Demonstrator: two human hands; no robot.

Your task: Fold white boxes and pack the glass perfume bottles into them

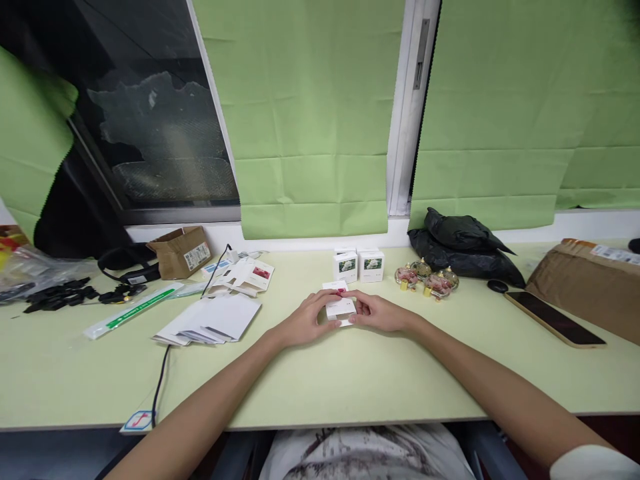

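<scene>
Between my two hands, at the middle of the table, is a small white carton (341, 309) with a pink-red picture on it and a flap standing out at its far side. My left hand (309, 321) grips its left side, fingers over the top and thumb at the near edge. On the other side my right hand (376, 313) holds it with thumb and fingers, partly hiding that end. Just behind stand white boxes (371, 265) with green-and-white flower pictures. To their right lie several round glass ornaments (437, 285) with pink contents and gold tops.
Flat white cartons (215, 319) and opened printed cartons (255, 275) lie to the left, crossed by a black cable (161, 383). A brown box (183, 252) stands behind them. Rightward are black plastic bags (465, 250), a phone (555, 319) and a large brown parcel (590, 287).
</scene>
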